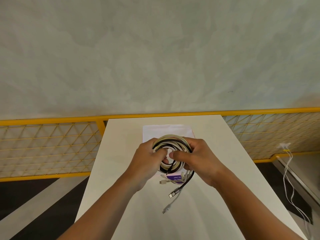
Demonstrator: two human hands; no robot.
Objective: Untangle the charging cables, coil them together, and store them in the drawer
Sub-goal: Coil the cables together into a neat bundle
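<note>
A round coil of black, white and cream charging cables [170, 140] is held above the white table [216, 170]. My left hand [147, 158] grips the coil's left side, thumb through its middle. My right hand [200, 158] grips the right side, thumb pointing into the centre. Loose ends hang from the coil's near edge: a white plug [162, 182], a black cable ending in a metal plug [174, 194] and a grey cable end [166, 208]. No drawer is in view.
A white sheet with a purple label [174, 178] lies on the table under the coil. A yellow mesh fence [48, 144] runs behind the table on both sides. Thin white wires [288, 179] hang at the right beside a metal edge.
</note>
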